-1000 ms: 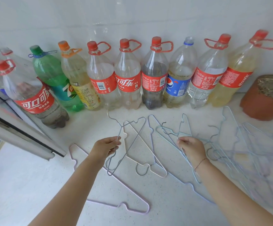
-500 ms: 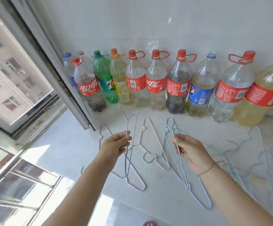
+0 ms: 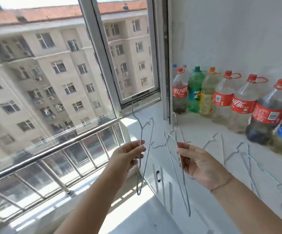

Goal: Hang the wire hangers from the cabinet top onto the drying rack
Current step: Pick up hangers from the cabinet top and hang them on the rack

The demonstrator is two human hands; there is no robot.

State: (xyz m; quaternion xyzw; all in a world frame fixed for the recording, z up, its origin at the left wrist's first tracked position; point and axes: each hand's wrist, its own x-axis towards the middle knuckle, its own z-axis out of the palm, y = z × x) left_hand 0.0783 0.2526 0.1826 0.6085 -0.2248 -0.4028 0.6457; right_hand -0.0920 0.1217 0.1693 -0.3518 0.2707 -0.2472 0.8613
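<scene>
My left hand [image 3: 128, 156] pinches a thin grey wire hanger [image 3: 146, 149] that hangs upright in the air, hook at the top. In my right hand [image 3: 199, 163] is a second wire hanger [image 3: 182, 183], held edge-on with its hook up and its long end pointing down. Both hangers are lifted clear of the white cabinet top [image 3: 204, 132]. Several more wire hangers [image 3: 243, 152] lie flat on that top to the right. No drying rack shows in the view.
A row of large plastic drink bottles [image 3: 224, 100] stands along the white wall at the back of the cabinet top. To the left are a window frame [image 3: 103, 53] and a steel railing [image 3: 56, 147] in front of the glass.
Both hands have lifted their hangers off the cabinet top, and the view has swung left and up toward the window and railing.
</scene>
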